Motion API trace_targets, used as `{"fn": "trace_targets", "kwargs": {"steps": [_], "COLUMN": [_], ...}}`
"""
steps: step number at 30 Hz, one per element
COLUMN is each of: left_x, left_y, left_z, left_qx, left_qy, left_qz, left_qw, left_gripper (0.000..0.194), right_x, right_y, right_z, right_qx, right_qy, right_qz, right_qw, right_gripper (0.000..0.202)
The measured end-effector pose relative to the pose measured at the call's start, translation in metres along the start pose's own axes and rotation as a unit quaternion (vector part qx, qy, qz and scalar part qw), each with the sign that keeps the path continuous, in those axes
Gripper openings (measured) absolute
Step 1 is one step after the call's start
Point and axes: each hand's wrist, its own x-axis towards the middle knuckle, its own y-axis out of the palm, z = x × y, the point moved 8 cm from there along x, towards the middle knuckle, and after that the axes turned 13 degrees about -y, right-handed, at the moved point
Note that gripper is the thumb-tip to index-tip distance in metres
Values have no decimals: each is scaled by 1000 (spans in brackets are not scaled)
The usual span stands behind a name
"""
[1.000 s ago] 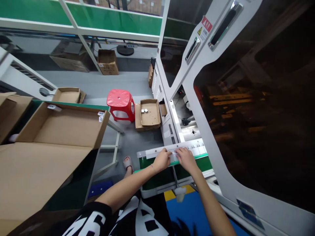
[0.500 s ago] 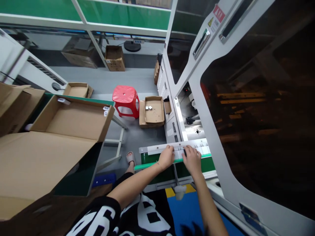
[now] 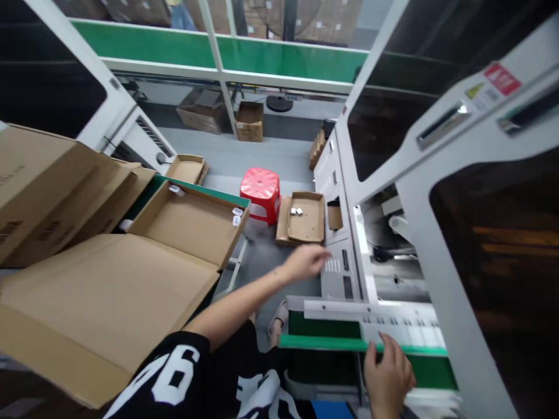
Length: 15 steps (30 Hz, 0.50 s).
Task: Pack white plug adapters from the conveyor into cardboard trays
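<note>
My left hand [image 3: 308,262] is raised in the air, left of the machine's lower cabinet. Its fingers are smeared by motion, so what they hold, if anything, cannot be made out. My right hand [image 3: 388,372] is at the front of the conveyor [image 3: 323,326], beside its green edge strip [image 3: 323,343]. Thumb and fingers are apart there, with nothing seen between them. A row of white pieces [image 3: 419,333] sits on the belt by the machine opening. To the left, an open cardboard box [image 3: 183,233] contains a few small white pieces [image 3: 237,215] near its sides.
A red stool [image 3: 260,185] stands on the floor beside a shallow cardboard tray [image 3: 305,218] with two small white blocks. Folded cardboard boxes [image 3: 52,192] lean at the left. The white machine frame [image 3: 419,198] rises close on the right.
My left hand has left the conveyor and moved up and left of it. My right hand has drawn back toward me with its fingers spread. The view has shifted, bringing more of the left side in.
</note>
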Motion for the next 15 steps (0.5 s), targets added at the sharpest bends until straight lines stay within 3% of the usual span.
{"fn": "trace_targets", "kwargs": {"steps": [3, 4, 5, 6, 8, 10, 11, 13, 15], "left_x": [-9, -19, -30, -39, -55, -58, -56, -46, -35], "left_y": [-185, -232, -265, -286, -300, -287, -276, -252, -240], "left_z": [73, 106, 140, 174, 225, 249, 253, 250, 246], "left_qx": [115, 164, 210, 244, 267, 258, 249, 239, 249], "left_qy": [-91, -144, -198, -243, -279, -264, -244, -203, -178], "left_qz": [-231, -267, -266, -235, -178, -130, -108, -61, -40], "left_qw": [962, 939, 920, 909, 905, 920, 931, 948, 951], "left_gripper": [20, 20, 21, 23, 31, 42, 47, 53, 50], "right_x": [40, 63, 89, 116, 169, 212, 230, 252, 257], "right_y": [7, 10, 15, 21, 37, 58, 72, 103, 132], "right_z": [55, 88, 129, 175, 283, 381, 418, 470, 498], "right_qx": [102, 158, 221, 265, 313, 298, 269, 202, 158], "right_qy": [-46, -73, -104, -134, -227, -299, -305, -282, -257], "right_qz": [-14, -5, 21, 54, 133, 183, 198, 237, 289], "right_qw": [994, 985, 970, 954, 912, 888, 892, 907, 909], "right_gripper": [32, 31, 30, 28, 29, 30, 31, 40, 43]}}
